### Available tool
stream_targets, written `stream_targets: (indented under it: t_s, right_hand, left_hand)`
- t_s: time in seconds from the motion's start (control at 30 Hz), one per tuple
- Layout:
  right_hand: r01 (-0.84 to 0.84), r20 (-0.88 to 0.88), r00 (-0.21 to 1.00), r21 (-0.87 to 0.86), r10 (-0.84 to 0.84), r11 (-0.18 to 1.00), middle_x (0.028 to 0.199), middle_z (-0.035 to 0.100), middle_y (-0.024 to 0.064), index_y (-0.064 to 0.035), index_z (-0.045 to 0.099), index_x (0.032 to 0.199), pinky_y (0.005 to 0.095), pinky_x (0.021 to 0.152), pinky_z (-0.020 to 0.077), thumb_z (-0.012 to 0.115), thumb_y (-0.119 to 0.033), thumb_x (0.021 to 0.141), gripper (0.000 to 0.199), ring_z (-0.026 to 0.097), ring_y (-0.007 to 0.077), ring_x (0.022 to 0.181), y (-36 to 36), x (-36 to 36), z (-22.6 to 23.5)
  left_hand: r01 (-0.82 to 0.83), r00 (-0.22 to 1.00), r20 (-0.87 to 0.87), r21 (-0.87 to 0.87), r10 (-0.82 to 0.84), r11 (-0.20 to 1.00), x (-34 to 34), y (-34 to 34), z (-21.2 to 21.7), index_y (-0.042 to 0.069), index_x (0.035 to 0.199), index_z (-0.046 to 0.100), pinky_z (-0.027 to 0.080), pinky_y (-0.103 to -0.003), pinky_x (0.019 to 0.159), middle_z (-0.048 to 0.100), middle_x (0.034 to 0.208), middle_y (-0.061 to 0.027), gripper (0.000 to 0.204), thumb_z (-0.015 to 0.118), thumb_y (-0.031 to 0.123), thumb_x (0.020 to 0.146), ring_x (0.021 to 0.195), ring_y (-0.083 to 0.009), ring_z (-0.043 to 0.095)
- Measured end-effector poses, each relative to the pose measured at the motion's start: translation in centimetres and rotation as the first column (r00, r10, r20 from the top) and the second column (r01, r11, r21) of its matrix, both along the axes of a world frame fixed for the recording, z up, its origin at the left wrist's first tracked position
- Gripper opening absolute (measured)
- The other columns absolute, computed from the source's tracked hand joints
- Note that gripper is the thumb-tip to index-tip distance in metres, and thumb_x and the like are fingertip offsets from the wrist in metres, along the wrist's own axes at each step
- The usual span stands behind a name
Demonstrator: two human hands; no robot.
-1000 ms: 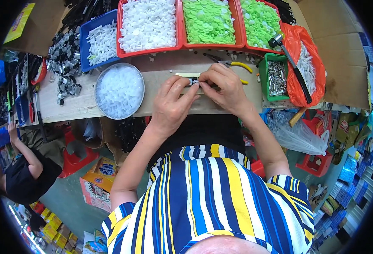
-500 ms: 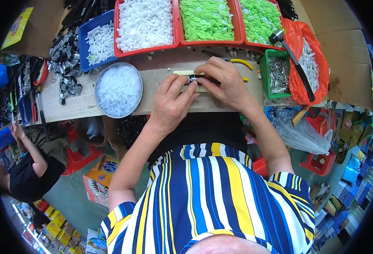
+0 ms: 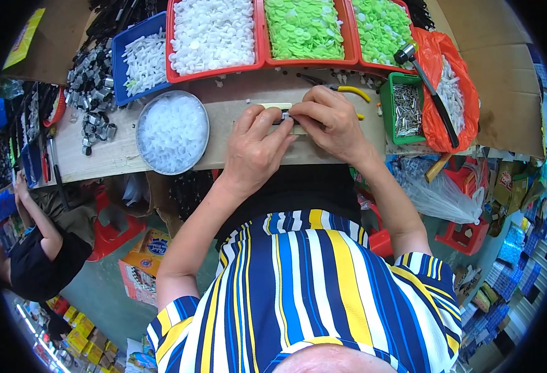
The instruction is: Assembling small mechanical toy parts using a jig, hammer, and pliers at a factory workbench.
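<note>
My left hand (image 3: 253,142) and my right hand (image 3: 334,127) meet over the middle of the bench, fingertips pinched close together. Between them is a small part, dark with a white piece (image 3: 285,116) at its centre; its kind is too small to tell. The left thumb and fingers grip its left side, while the right thumb and forefinger press at its right end. Beneath the fingers lies a pale cream block or strip (image 3: 278,105), partly covered. Left of my left hand stands a round clear tub (image 3: 206,133) of translucent white plastic pieces.
Red trays (image 3: 217,75) of white and light green caps line the back. A blue tray (image 3: 120,81) holds white pegs; metal clips (image 3: 93,127) lie beside it. At right are yellow-handled pliers (image 3: 354,93), a green bin (image 3: 386,102) of metal pins, and a hammer (image 3: 438,99) across an orange bag (image 3: 469,118).
My right fingers have drawn in tighter around the small part, and the right hand has shifted slightly. My left hand keeps its grip nearly in place. The view has moved a little.
</note>
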State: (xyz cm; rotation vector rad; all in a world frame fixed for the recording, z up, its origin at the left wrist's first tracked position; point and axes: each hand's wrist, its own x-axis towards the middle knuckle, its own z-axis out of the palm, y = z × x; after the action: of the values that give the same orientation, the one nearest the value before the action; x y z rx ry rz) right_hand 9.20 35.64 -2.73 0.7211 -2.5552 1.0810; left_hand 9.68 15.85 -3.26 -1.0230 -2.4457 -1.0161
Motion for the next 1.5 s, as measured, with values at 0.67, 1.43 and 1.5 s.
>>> stream_targets:
  t_s: [0.67, 1.43, 1.5]
  right_hand:
    - [-0.005, -0.005, 1.000, 0.045, 0.005, 0.999, 0.086, 0.061, 0.0083, -0.0043, 0.068, 0.094, 0.0376, 0.070, 0.0457, 0.071, -0.006, 0.080, 0.015, 0.061, 0.0268, 0.081, 0.6, 0.6, 0.7]
    - [0.600, 0.111, 0.751, 0.296, -0.651, 0.743, 0.087, 0.062, 0.0161, 0.0014, 0.066, 0.088, 0.0423, 0.071, 0.0494, 0.068, -0.004, 0.082, 0.009, 0.064, 0.0349, 0.080, 14.1, 3.9, 2.5]
    - [0.612, 0.118, 0.747, 0.264, -0.655, 0.745, 0.086, 0.062, 0.0155, 0.0014, 0.066, 0.089, 0.0411, 0.070, 0.0494, 0.068, -0.004, 0.082, 0.009, 0.064, 0.0333, 0.078, 14.3, 4.1, 2.5]
  left_hand:
    - [0.048, 0.985, -0.157, -0.184, -0.078, 0.982, -0.7, -0.3, 0.8, 0.001, 0.103, 0.069, 0.053, -0.038, 0.080, 0.060, 0.100, -0.0108, 0.030, 0.077, 0.005, 0.074, 0.093, -0.0297, 0.059]
    - [-0.033, 0.955, -0.285, -0.374, -0.081, 0.927, -15.1, 7.0, 2.4, 0.001, 0.071, 0.069, 0.052, -0.042, 0.079, 0.064, 0.084, -0.0143, 0.006, 0.063, 0.004, 0.069, 0.093, -0.0304, 0.060]
    - [-0.018, 0.954, -0.285, -0.372, -0.096, 0.928, -15.3, 7.0, 2.3, 0.001, 0.070, 0.069, 0.052, -0.042, 0.079, 0.064, 0.084, -0.0143, 0.006, 0.063, 0.004, 0.069, 0.093, -0.0305, 0.060]
